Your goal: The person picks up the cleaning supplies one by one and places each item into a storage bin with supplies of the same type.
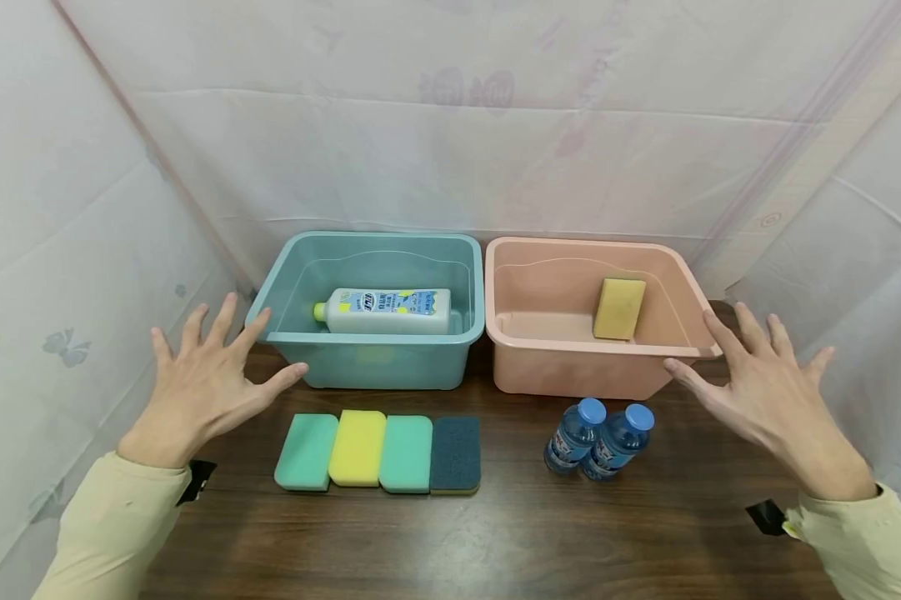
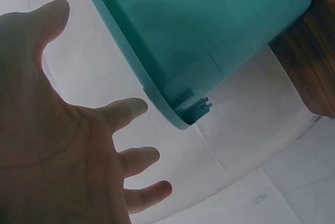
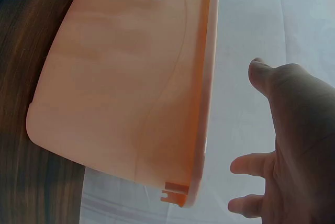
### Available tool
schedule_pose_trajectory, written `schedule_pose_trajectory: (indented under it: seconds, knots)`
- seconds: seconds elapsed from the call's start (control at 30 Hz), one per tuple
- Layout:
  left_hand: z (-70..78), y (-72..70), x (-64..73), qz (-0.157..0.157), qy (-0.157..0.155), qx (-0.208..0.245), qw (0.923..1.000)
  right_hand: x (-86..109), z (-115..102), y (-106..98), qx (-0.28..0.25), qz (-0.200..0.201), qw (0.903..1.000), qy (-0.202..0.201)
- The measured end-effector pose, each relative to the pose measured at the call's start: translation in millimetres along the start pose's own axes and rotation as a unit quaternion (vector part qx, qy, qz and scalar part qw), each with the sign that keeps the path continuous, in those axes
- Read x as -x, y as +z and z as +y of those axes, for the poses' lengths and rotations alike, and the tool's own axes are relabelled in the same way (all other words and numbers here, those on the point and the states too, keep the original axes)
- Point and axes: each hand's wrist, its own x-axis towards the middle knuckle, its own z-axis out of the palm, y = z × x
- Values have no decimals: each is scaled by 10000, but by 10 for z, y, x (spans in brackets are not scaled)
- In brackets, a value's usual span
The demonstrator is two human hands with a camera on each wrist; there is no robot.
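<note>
My left hand (image 1: 208, 375) is spread with straight fingers beside the front left corner of a blue-green plastic bin (image 1: 378, 362), holding nothing. In the left wrist view, a gap shows between the fingers and the bin's rim. My right hand (image 1: 768, 387), also spread and holding nothing, hovers by the front right corner of a pink plastic bin (image 1: 570, 372). A white detergent bottle (image 1: 390, 312) with a yellow-green cap lies on its side in the blue-green bin. Inside the pink bin, a yellow sponge (image 1: 618, 309) leans toward the right wall.
Before the blue-green bin lies a row of sponges: green (image 1: 307, 452), yellow (image 1: 357, 448), green (image 1: 407, 453) and dark blue (image 1: 455, 453). Two blue-capped water bottles (image 1: 567, 437) (image 1: 617, 443) stand together before the pink bin. White sheeting (image 1: 450, 150) hangs behind and at both sides of the wooden table (image 1: 450, 550).
</note>
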Motion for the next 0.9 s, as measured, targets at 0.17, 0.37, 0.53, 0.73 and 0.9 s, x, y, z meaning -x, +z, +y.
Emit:
schedule_pose_trajectory:
  seconds: [0.17, 0.37, 0.53, 0.73, 0.9]
  knots:
    - [-18, 16, 11, -44, 10, 23, 10000, 2, -6, 29, 0, 187, 9998, -41]
    - [-22, 37, 23, 9, 34, 63, 10000, 7, -16, 82, -159, 637, 9976, -220]
    - [-27, 65, 30, 44, 80, 124, 9999, -11, -21, 160, -514, 1508, 9842, -778]
    - [-27, 107, 57, 83, 122, 230, 9996, -27, -26, 240, -837, 2089, 9671, -1186]
    - [-43, 140, 81, 218, 173, 287, 9992, -19, -46, 282, -1074, 2286, 9581, -1349]
